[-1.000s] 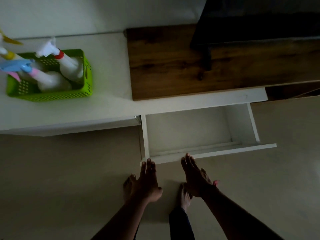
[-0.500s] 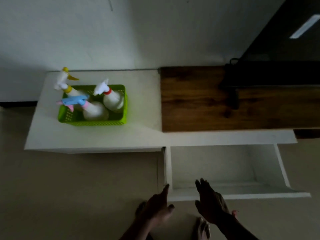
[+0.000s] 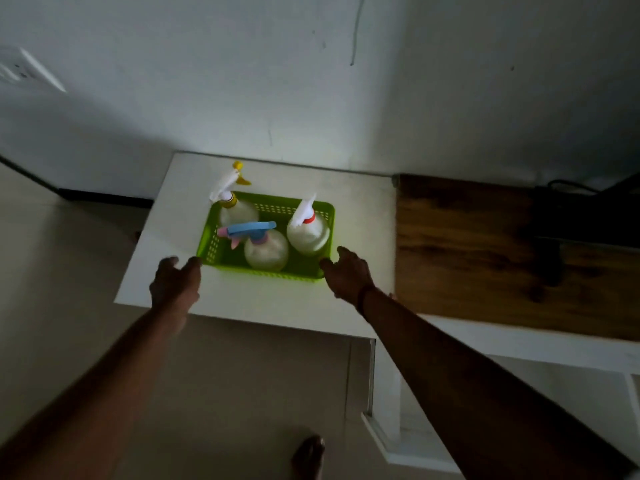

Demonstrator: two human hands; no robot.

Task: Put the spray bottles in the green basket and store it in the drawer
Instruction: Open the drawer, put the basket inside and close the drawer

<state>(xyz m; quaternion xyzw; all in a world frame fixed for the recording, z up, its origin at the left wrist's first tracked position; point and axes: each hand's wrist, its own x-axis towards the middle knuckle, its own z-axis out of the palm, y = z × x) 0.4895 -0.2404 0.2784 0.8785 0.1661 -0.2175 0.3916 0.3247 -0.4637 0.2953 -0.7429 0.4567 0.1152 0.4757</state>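
A green perforated basket (image 3: 304, 268) stands on the white cabinet top (image 3: 263, 303). Three white spray bottles stand upright in it: one with a yellow collar (image 3: 235, 211) at the back left, one with a blue and pink trigger (image 3: 265, 249) in front, one with a red collar (image 3: 308, 233) on the right. My left hand (image 3: 175, 282) is at the basket's near left corner, fingers apart. At the near right corner my right hand (image 3: 348, 275) has its fingertips at the rim. Neither hand grips anything. The white drawer (image 3: 384, 434) stands pulled out at the lower right.
A dark wooden top (image 3: 464, 258) adjoins the white cabinet on the right, with a black object (image 3: 588, 220) on its far side. A pale wall rises behind. A bare foot (image 3: 308, 457) stands on the beige floor below.
Both hands rose from the drawer front and reached left to the basket's near corners. The view swung up and left, so the basket is now central and the drawer is at the lower right.
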